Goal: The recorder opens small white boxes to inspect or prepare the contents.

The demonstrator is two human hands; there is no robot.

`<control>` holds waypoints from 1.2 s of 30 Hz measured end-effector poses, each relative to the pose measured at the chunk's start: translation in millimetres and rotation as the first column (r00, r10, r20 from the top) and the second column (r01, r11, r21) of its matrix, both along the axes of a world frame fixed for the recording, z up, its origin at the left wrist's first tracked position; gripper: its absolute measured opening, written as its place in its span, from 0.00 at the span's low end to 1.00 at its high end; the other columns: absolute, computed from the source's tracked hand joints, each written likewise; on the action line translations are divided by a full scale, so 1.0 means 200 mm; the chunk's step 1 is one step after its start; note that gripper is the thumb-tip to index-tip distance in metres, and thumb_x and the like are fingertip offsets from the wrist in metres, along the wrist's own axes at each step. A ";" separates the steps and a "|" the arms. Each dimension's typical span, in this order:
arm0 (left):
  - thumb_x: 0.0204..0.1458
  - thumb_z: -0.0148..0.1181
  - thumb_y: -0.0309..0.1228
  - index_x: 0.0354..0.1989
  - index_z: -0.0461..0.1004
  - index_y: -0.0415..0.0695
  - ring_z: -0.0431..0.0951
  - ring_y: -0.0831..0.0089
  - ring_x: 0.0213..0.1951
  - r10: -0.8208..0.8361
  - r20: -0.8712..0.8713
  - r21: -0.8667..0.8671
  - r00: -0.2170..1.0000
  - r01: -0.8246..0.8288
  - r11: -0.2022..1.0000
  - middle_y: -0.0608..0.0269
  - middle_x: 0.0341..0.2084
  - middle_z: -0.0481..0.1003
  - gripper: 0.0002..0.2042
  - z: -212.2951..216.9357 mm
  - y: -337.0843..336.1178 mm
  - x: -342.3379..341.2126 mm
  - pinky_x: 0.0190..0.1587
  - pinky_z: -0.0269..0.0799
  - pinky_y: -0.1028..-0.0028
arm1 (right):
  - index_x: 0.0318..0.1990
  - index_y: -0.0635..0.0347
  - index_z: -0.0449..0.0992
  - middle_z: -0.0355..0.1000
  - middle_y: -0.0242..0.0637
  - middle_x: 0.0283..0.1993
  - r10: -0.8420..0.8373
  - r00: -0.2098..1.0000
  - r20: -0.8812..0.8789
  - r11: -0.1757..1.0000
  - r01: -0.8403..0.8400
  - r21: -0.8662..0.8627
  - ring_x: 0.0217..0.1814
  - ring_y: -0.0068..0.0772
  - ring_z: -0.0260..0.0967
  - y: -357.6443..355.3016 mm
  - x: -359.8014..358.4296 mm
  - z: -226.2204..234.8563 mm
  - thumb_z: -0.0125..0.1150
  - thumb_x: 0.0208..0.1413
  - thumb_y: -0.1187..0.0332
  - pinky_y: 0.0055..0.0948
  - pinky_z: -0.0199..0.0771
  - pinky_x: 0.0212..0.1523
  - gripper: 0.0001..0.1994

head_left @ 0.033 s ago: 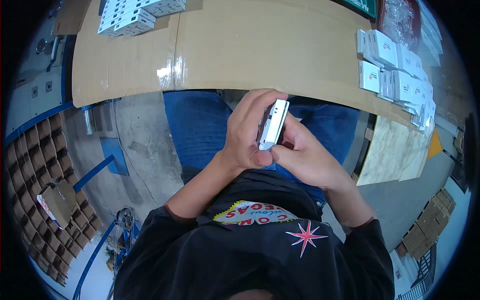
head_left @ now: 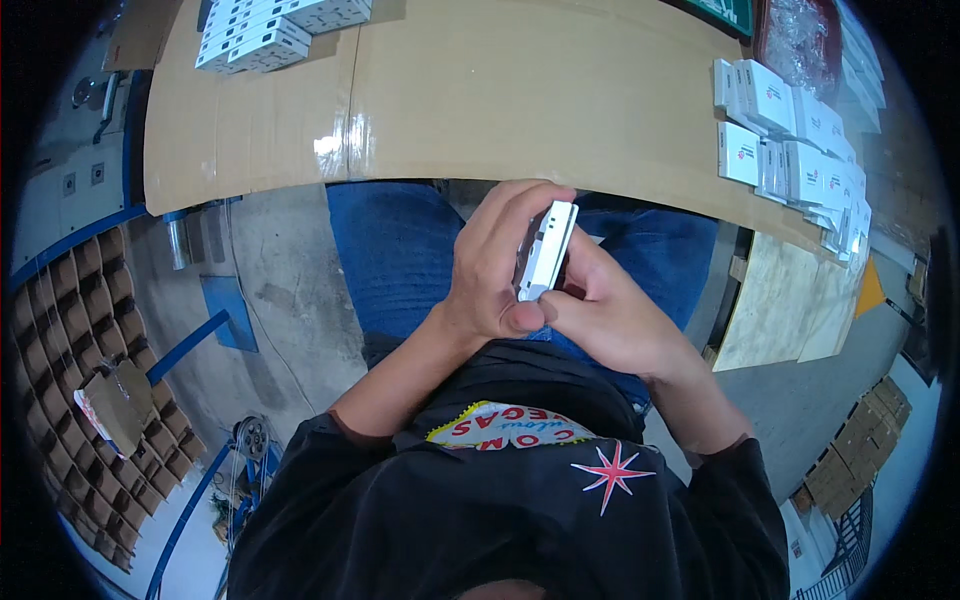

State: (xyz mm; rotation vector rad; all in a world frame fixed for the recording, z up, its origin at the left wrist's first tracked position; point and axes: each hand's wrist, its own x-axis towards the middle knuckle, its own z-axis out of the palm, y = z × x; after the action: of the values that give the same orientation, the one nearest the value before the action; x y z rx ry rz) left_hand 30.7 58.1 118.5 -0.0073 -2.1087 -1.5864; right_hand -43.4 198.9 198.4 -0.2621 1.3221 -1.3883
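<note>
Over my lap, just off the table's near edge, a small flat white box (head_left: 550, 248) stands on edge, tilted, with small dark marks on its narrow side. My left hand (head_left: 488, 258) is closed round it from the left, its fingers curling over the far end and its thumb at the near end. From the right, my right hand (head_left: 615, 318) grips it too, the thumb pressed near its lower end. The right fingers are partly hidden behind the box.
A brown cardboard-covered table (head_left: 520, 100) spans the front. Stacked white boxes (head_left: 268, 45) stand far left; several more white boxes (head_left: 790, 165) lie at the right edge, near clear plastic wrapping (head_left: 797, 45). A cardboard divider grid (head_left: 75, 330) is at the left, a plywood sheet (head_left: 780, 305) at the right.
</note>
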 end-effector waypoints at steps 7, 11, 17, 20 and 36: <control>0.53 0.33 0.80 0.54 0.74 0.31 0.80 0.46 0.46 0.032 -0.007 -0.064 0.999 -0.032 0.997 0.39 0.46 0.76 0.54 0.02 -0.01 0.01 0.47 0.76 0.61 | 0.60 0.58 0.64 0.69 0.30 0.52 0.023 0.996 -0.090 1.000 -0.022 0.011 0.55 0.22 0.68 0.00 0.02 -0.03 0.62 0.62 0.75 0.32 0.71 0.59 0.21; 0.53 0.32 0.80 0.54 0.74 0.31 0.81 0.47 0.45 0.047 -0.027 -0.098 0.999 -0.049 0.994 0.40 0.47 0.76 0.55 0.03 -0.01 0.00 0.47 0.77 0.61 | 0.62 0.59 0.62 0.68 0.31 0.53 0.064 0.994 -0.087 0.997 -0.061 0.038 0.56 0.23 0.68 -0.02 0.01 0.02 0.59 0.61 0.77 0.32 0.71 0.59 0.23; 0.52 0.30 0.81 0.55 0.75 0.32 0.82 0.51 0.44 0.067 -0.001 -0.061 0.998 -0.066 0.996 0.41 0.46 0.76 0.56 0.05 -0.01 0.02 0.45 0.78 0.64 | 0.65 0.65 0.56 0.68 0.44 0.53 0.010 0.997 -0.081 1.000 -0.010 -0.007 0.57 0.33 0.69 -0.04 0.03 0.05 0.56 0.58 0.78 0.35 0.73 0.57 0.28; 0.52 0.29 0.82 0.54 0.75 0.32 0.82 0.51 0.44 0.066 -0.005 -0.075 0.998 -0.066 0.995 0.41 0.46 0.76 0.57 0.05 -0.01 0.03 0.44 0.78 0.65 | 0.65 0.64 0.55 0.68 0.45 0.54 0.022 0.992 -0.124 1.000 -0.019 0.022 0.56 0.33 0.70 -0.04 0.04 0.05 0.56 0.58 0.78 0.35 0.74 0.55 0.27; 0.54 0.23 0.81 0.64 0.67 0.37 0.80 0.58 0.54 0.034 0.369 0.845 0.929 -0.351 0.404 0.49 0.51 0.77 0.55 0.21 0.01 -0.05 0.57 0.75 0.62 | 0.79 0.58 0.43 0.59 0.54 0.74 -0.043 0.998 0.035 0.997 0.040 0.068 0.73 0.43 0.63 0.08 -0.06 0.04 0.69 0.59 0.71 0.39 0.70 0.65 0.46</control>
State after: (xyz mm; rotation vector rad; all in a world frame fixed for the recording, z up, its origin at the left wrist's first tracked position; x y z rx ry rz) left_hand 20.9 60.3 159.5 0.8782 -1.0423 -2.4702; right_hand -55.4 215.2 206.7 -0.1641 1.3479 -1.3743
